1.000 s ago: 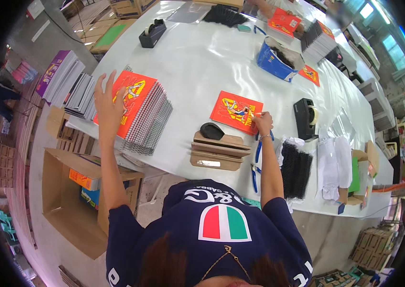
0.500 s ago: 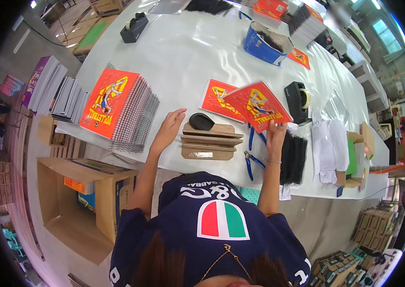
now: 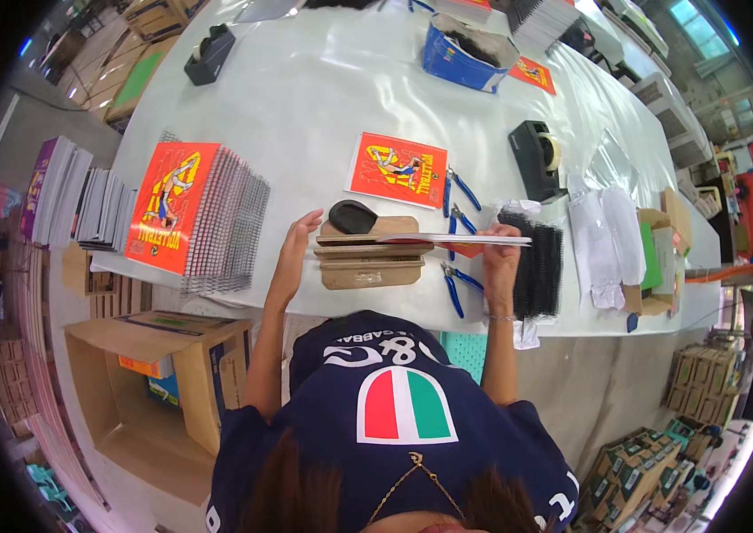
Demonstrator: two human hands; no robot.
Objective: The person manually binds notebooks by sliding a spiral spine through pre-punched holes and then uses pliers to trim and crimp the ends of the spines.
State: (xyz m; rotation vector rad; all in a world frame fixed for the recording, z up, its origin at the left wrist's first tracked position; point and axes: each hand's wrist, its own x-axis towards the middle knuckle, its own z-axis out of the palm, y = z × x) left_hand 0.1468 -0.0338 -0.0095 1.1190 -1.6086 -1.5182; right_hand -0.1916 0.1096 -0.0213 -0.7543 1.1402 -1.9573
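My right hand (image 3: 502, 266) grips the right end of a thin notebook (image 3: 456, 238), which stands nearly edge-on to me. The notebook's left part is at the slots of a brown cardboard stand (image 3: 371, 276); whether it sits in a slot I cannot tell. Just left of the stand, my left hand (image 3: 294, 253) is open with nothing in it. A black rounded pad (image 3: 352, 217) lies on the stand's far side. Beyond it a red-covered notebook (image 3: 398, 170) lies flat. Blue-handled cutters (image 3: 453, 290) lie between the stand and my right hand.
At left stands a pile of wire-bound red notebooks (image 3: 176, 209). Black binding coils (image 3: 542, 275) lie right of my right hand, with a black tape dispenser (image 3: 536, 160) behind. A blue box (image 3: 468, 55) stands farther back. An open carton (image 3: 150, 391) is below the table's left edge.
My right hand has drawn the notebook nearer and turned it from cover-up to edge-on, bringing it to the cardboard stand. The left hand stays open beside the stand.
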